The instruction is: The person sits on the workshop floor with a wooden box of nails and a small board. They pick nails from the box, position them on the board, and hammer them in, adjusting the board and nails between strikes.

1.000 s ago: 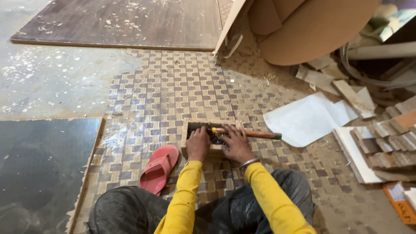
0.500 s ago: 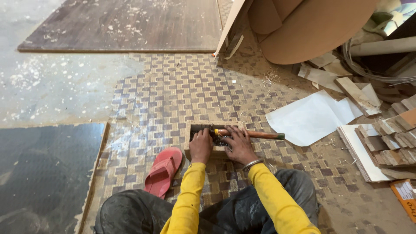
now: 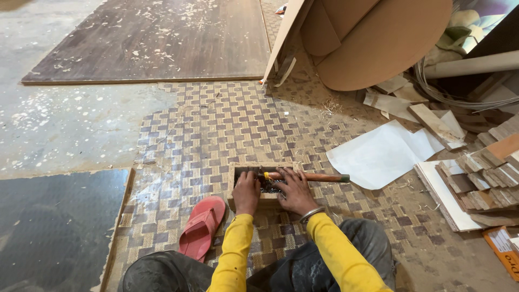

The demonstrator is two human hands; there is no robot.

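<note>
The box (image 3: 261, 186), a small open wooden tray of dark bits, lies on the woven mat (image 3: 205, 124) straight ahead of the seated person, between both hands; its long axis runs left to right. The left hand (image 3: 246, 190) rests curled over the box's near left part, touching its contents, though whether it grips anything I cannot tell; the right hand (image 3: 291, 189) lies spread over the box's right part, fingers loosely open on the contents, beside a tool (image 3: 308, 177) whose reddish handle sticks out rightward past the box's right end. Both hands are about equally near. Left of the box lies a red sandal (image 3: 201, 227); right of it a white sheet (image 3: 381, 154), then stacked wood offcuts (image 3: 486, 176); beyond the box, a dark board (image 3: 157, 40) and curved cardboard (image 3: 378, 38).
</note>
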